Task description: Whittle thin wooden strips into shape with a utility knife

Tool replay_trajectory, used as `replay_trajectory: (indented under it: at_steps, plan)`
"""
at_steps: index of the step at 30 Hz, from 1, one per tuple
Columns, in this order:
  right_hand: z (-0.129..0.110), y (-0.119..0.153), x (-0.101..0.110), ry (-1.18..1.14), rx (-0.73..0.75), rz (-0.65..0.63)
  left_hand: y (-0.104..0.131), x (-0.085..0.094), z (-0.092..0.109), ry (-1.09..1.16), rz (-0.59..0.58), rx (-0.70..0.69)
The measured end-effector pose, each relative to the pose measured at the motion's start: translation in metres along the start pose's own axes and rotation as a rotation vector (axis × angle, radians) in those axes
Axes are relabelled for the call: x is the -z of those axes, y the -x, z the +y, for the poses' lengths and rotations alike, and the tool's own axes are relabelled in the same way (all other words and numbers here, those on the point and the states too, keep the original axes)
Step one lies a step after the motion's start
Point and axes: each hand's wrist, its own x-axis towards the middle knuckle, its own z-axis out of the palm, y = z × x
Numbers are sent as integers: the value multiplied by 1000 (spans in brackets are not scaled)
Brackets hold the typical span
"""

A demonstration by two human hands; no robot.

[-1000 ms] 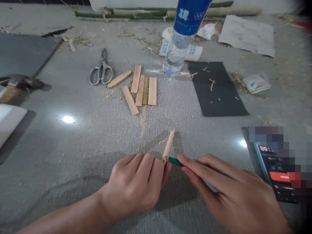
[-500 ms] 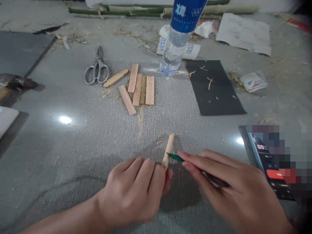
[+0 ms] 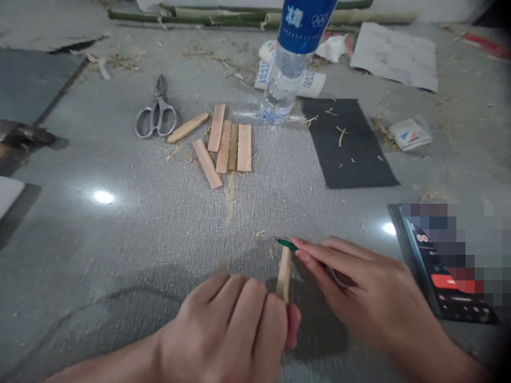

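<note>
At the bottom centre my left hand [image 3: 229, 327] is closed in a fist around a short pale bamboo strip [image 3: 284, 274], whose upper part sticks out past the thumb side. My right hand [image 3: 355, 276] pinches a slim green craft knife [image 3: 288, 244] between thumb and fingers. Its thin dark tip points left, and the green part lies at the strip's upper end; whether they touch I cannot tell. Most of the knife's rear is hidden by the fingers. A small curled shaving [image 3: 271, 252] lies just left of the strip.
Several cut bamboo pieces [image 3: 244, 149] lie ahead beside scissors [image 3: 156, 114]. A water bottle [image 3: 285, 74] stands behind them, with black sheet [image 3: 351, 143] to its right. A phone [image 3: 447, 276] is at the right, a hammer [image 3: 27, 133] at the left, bamboo poles [image 3: 223, 18] at the back.
My left hand and the strip have moved down and slightly right. The knife has gone from the strip's middle to its upper end. A shaving now shows beside it.
</note>
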Motion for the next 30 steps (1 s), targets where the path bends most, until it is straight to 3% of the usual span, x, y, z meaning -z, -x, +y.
replay_trajectory:
  at_steps: [4,12,22,30]
  plan:
    - [-4,0,12,-25,33,63,-1,2,-4,-44,-20,45]
    - [-7,18,13,55,325,30,-1,3,-5,-137,-58,105]
    - [-4,27,6,124,350,-21,0,-2,-5,-117,-46,88]
    - [-5,32,0,259,367,41,3,-5,-5,-134,-38,80]
